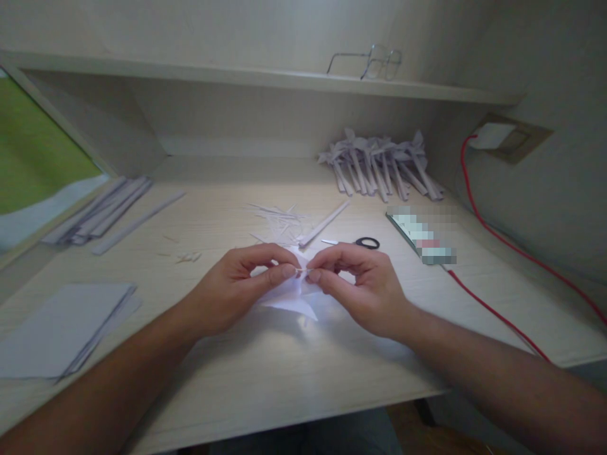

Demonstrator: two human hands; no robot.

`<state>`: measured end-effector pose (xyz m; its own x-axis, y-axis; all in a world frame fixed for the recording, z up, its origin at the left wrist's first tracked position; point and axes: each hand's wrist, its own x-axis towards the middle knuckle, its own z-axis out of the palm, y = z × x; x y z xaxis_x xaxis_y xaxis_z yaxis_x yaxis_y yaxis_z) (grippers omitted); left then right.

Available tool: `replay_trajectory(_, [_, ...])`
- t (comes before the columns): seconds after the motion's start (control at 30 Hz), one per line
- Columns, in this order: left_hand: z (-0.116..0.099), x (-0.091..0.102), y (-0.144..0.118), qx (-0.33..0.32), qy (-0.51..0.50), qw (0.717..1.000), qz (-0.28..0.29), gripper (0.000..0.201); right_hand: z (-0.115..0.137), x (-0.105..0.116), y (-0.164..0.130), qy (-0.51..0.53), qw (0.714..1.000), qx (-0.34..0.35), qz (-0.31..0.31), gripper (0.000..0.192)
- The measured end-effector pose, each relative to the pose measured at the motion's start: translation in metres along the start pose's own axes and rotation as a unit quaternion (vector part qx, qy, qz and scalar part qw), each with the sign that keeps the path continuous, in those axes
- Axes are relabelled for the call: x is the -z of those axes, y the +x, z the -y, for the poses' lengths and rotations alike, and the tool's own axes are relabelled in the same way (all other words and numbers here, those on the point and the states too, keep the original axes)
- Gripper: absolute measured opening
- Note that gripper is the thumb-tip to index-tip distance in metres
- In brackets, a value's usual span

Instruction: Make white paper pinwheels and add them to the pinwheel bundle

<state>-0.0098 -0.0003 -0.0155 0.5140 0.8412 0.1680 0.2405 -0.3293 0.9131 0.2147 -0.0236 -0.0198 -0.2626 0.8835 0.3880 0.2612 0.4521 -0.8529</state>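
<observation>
Near the front edge of the pale wooden worktop [265,379], just about centre, both hands meet over a small white folded paper piece with pointed tips [294,300]. The left hand [232,287] is closed in a pinch, thumb and forefinger clamped on the paper's upper fold, and the right hand [365,284] mirrors it, fingertips pressed on the same spot so the two pinches almost touch. The paper sits partly lifted, its lower points resting on the worktop below the knuckles. To do this fold well, I judge the pinch wants to stay tight and right at the crease, nails drawing the fold sharp while the lower points are kept flat and free of twist. Behind the hands lies a scatter of thin white paper trimmings [277,218] and one long white paper strip [325,223]; just right of those, small black-handled scissors [358,242] lie flat. Toward the back right corner a heap of finished white folded paper pieces [379,164] is stacked. A red cable [493,237] runs along the right edge. At the left edge sit a bundle of long white strips [102,212] and, nearer the front, a stack of white sheets [61,328]. Wire-framed glasses [374,63] rest on the shelf above.
</observation>
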Motion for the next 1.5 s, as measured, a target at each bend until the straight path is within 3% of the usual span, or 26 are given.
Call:
replay_trajectory(0.57, [0.002, 0.004, -0.001, 0.017, -0.021, 0.999, 0.022, 0.016, -0.002, 0.003, 0.001, 0.023, 0.998, 0.026, 0.049, 0.009])
replay_trajectory(0.8, [0.0, 0.005, -0.001, 0.009, -0.01, 0.999, 0.03, 0.016, -0.004, 0.002, 0.002, 0.043, 0.997, 0.004, 0.065, 0.006])
replay_trajectory(1.07, [-0.004, 0.005, -0.003, 0.014, 0.02, 0.999, -0.023, 0.007, -0.008, 0.0, 0.005, 0.075, 0.994, -0.03, 0.072, 0.005])
replay_trajectory(1.27, [-0.005, 0.003, -0.002, 0.016, 0.049, 0.998, -0.024, 0.007, -0.007, 0.0, 0.002, 0.037, 0.994, 0.023, 0.099, 0.009])
replay_trajectory(1.5, [-0.003, 0.002, -0.002, 0.058, 0.024, 0.998, 0.016, 0.008, -0.01, 0.0, -0.001, 0.01, 0.986, 0.081, 0.146, 0.021])
